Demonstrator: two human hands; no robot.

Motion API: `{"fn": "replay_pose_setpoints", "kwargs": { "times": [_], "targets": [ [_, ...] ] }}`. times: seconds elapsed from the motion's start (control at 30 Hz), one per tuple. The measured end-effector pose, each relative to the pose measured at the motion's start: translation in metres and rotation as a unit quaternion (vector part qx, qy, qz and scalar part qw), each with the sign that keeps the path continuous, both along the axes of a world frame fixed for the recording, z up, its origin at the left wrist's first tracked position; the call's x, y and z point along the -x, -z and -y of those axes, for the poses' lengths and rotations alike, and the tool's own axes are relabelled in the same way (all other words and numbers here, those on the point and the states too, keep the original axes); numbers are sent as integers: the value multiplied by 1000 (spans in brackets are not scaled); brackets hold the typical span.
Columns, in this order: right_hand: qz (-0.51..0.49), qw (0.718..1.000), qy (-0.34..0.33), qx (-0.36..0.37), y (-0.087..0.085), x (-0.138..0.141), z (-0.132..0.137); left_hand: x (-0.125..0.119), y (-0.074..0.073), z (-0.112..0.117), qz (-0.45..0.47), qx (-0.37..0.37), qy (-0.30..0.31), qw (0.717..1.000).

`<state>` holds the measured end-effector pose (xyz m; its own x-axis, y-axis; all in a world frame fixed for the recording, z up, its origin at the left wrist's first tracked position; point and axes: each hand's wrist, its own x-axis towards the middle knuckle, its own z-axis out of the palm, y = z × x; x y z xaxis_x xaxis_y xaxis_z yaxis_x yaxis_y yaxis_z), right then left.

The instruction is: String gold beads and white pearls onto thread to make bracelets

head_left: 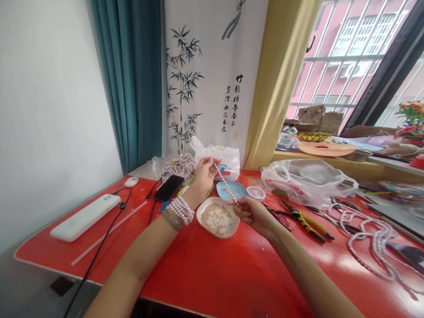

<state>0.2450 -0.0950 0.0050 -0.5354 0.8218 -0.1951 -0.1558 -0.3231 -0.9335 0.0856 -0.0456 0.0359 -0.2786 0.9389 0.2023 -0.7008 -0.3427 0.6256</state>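
A short bead strand (225,183) is stretched taut on a slant between both hands, above the red counter (205,274). The left hand (205,171) is raised, its grip pinched shut on the strand's upper end. The right hand (252,212) sits lower, its grip closed on the lower end, just beside the rim of a white dish (228,233). That dish holds a heap of pale gold loose beads (215,217), and a blue dish (240,191) lies just behind it, under the strand. Pearl bracelets (180,210) ring the left wrist.

Judging by what shows, the stringing is partway. The span between the hands is filled with small beads, yet it is short, and plenty of loose beads are left in the dish. No clasp or knot can be made out. Pliers (306,222) lie untouched to the right, near long pearl strands (371,234), and a phone (168,187) rests to the left.
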Motion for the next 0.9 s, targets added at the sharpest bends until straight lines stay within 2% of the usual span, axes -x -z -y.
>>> {"fn": "replay_pose_setpoints", "kwargs": {
  "times": [0.27, 0.53, 0.9],
  "targets": [
    [38, 998, 24, -48, 8, 2, 1, 7, 1, -3, 31, 47, 29, 998],
    [51, 992, 43, -104, 16, -1, -2, 2, -5, 1, 52, 39, 38, 997],
    [48, 985, 57, -154, 20, 0, -2, 2, -3, 1, 54, 37, 47, 997]
  ]
}}
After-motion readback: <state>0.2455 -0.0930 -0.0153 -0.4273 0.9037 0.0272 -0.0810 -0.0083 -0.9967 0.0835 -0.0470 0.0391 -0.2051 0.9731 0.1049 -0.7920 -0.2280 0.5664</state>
